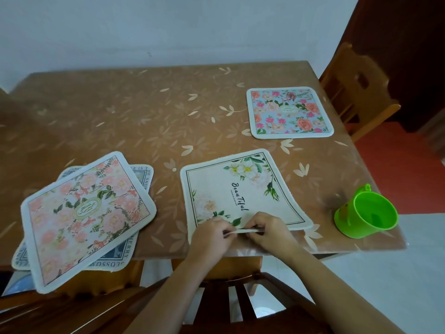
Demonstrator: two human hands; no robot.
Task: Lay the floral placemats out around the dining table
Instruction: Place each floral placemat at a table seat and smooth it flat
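Brown leaf-print worktop [156, 112] by a pale wall, placemats half laid out.
The left hand [212, 235] and right hand [267, 230] each have their grip pinched on the near edge of the cream placemat [240, 189], probably to square it to the seat in front. A blue placemat [290, 112] lies at the far right place. At the left, a pink placemat [86, 213] is stacked on a lettered placemat [145, 175]. A green cup [366, 213] sits near the right corner.
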